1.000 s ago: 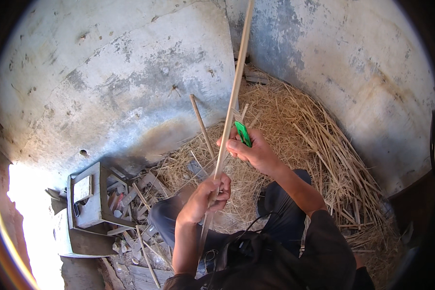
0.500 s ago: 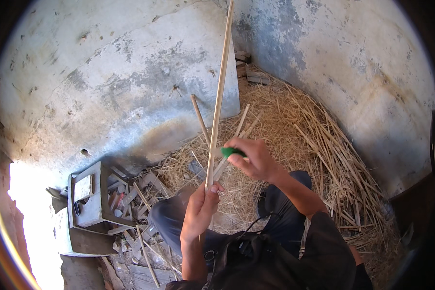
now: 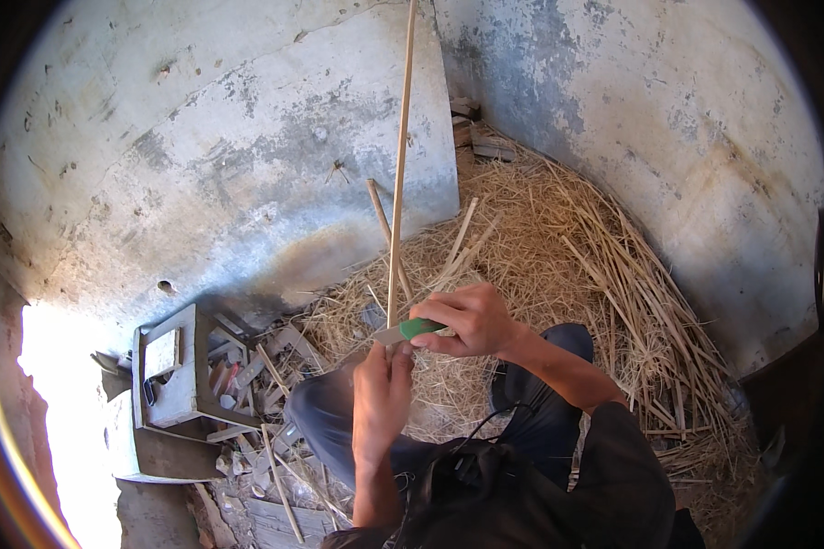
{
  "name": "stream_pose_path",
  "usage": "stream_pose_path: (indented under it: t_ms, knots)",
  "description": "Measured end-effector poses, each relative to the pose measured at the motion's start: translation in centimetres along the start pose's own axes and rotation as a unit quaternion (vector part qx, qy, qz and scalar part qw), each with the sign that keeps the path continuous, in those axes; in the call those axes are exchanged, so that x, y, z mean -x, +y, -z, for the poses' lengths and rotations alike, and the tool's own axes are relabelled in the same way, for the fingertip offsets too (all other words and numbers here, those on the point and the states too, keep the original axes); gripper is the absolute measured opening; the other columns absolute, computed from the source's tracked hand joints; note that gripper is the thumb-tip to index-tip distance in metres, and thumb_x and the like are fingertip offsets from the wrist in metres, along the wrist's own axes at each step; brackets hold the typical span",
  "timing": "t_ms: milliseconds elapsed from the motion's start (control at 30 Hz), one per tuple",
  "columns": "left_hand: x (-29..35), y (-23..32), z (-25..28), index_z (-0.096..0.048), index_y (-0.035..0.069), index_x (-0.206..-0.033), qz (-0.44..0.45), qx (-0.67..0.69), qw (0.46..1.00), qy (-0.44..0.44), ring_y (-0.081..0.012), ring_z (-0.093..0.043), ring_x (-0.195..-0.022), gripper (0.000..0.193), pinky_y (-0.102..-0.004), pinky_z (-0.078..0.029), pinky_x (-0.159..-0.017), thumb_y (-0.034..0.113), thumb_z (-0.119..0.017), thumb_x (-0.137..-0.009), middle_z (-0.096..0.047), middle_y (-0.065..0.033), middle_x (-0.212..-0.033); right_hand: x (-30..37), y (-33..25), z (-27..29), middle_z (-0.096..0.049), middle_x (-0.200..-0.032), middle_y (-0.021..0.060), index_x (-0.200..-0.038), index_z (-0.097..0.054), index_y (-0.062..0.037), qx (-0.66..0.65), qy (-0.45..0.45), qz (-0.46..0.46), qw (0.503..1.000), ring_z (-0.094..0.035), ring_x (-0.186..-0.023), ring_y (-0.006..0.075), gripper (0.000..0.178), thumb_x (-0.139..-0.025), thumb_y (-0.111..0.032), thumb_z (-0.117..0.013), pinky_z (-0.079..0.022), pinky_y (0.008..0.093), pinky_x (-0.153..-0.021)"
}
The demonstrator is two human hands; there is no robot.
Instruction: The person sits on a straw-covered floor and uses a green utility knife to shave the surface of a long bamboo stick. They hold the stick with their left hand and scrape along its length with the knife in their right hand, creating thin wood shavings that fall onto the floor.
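My left hand (image 3: 381, 395) is closed around the lower end of a long, thin bamboo strip (image 3: 401, 156), which rises past the upper edge of the view. In my right hand (image 3: 471, 320) is a knife with a green handle (image 3: 419, 327). Its short, broad blade lies across the strip just above my left thumb. Both hands are close together over my lap. Where the strip passes behind the blade and into my left fist it is partly hidden.
Fine shavings (image 3: 522, 224) and a heap of long strips (image 3: 650, 329) lie to the right, along the peeling wall (image 3: 696, 183). At left stands an old wooden stool-like frame (image 3: 192, 366) beside rubble. A thicker stick (image 3: 378, 209) leans behind the strip.
My right hand has brought the knife down along the strip, close to my left thumb. The strip's upper part has swung slightly left and stands straighter.
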State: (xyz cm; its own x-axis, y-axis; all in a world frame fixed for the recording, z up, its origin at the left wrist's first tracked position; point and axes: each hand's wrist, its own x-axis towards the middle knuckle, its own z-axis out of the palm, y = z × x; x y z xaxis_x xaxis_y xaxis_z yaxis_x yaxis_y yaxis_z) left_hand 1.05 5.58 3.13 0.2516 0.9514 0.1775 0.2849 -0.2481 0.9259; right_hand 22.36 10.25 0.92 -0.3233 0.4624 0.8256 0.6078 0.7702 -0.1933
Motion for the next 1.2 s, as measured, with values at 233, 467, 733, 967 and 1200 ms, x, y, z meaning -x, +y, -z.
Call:
stream_pose_path:
  t_ms: [233,467,733,967,1200]
  knots:
    - [0.4,0.8,-0.9,-0.061,-0.004,-0.115,-0.054,-0.072,0.994,0.055,-0.0394,-0.07,-0.071,0.012,-0.0465,-0.051,-0.064,0.003,-0.054,-0.108,-0.069,-0.0221,-0.081,0.0,-0.2,0.1,-0.073,-0.078,-0.0017,-0.099,-0.077,-0.0119,0.021,0.0,-0.002,1.0,-0.069,-0.057,0.0165,0.036,-0.095,-0.048,-0.079,-0.053,0.0311,-0.051]
    - [0.4,1.3,-1.1,-0.058,-0.004,-0.115,-0.067,-0.093,0.991,0.064,-0.0446,-0.072,-0.081,0.011,-0.0495,-0.053,-0.07,0.001,-0.053,-0.108,-0.074,-0.0242,-0.092,-0.2,-0.2,0.6,-0.073,-0.076,-0.0028,-0.098,-0.078,-0.0137,0.048,0.007,-0.009,0.999,-0.069,-0.056,0.0148,0.036,-0.093,-0.049,-0.081,-0.053,0.0301,-0.05]
    - [0.7,0.7,-1.4,-0.054,-0.004,-0.114,-0.079,-0.141,0.983,0.087,-0.0487,-0.072,-0.089,0.008,-0.0529,-0.055,-0.072,0.0,-0.054,-0.107,-0.075,-0.0257,-0.099,-0.4,-0.6,1.0,-0.073,-0.076,-0.0039,-0.097,-0.078,-0.0145,0.075,0.001,-0.012,0.997,-0.068,-0.054,0.014,0.036,-0.093,-0.05,-0.081,-0.053,0.0293,-0.05]
    - [1.1,0.5,-1.7,-0.056,-0.002,-0.111,-0.035,-0.169,0.981,0.085,-0.0502,-0.071,-0.085,0.006,-0.0547,-0.054,-0.071,0.002,-0.056,-0.107,-0.073,-0.0268,-0.092,-0.3,0.2,1.3,-0.075,-0.077,-0.0008,-0.099,-0.079,-0.0128,0.092,0.015,-0.065,0.993,-0.069,-0.055,0.0139,0.037,-0.098,-0.049,-0.077,-0.052,0.0295,-0.049]
    - [3.2,-1.3,-2.3,-0.061,-0.002,-0.111,-0.021,-0.148,0.987,0.067,-0.0515,-0.068,-0.078,0.012,-0.0569,-0.051,-0.07,0.009,-0.056,-0.109,-0.069,-0.0286,-0.083,-0.5,4.9,3.3,-0.078,-0.081,0.0046,-0.102,-0.078,-0.0097,0.099,0.093,-0.152,0.979,-0.071,-0.057,0.0169,0.036,-0.103,-0.045,-0.072,-0.053,0.0308,-0.049]
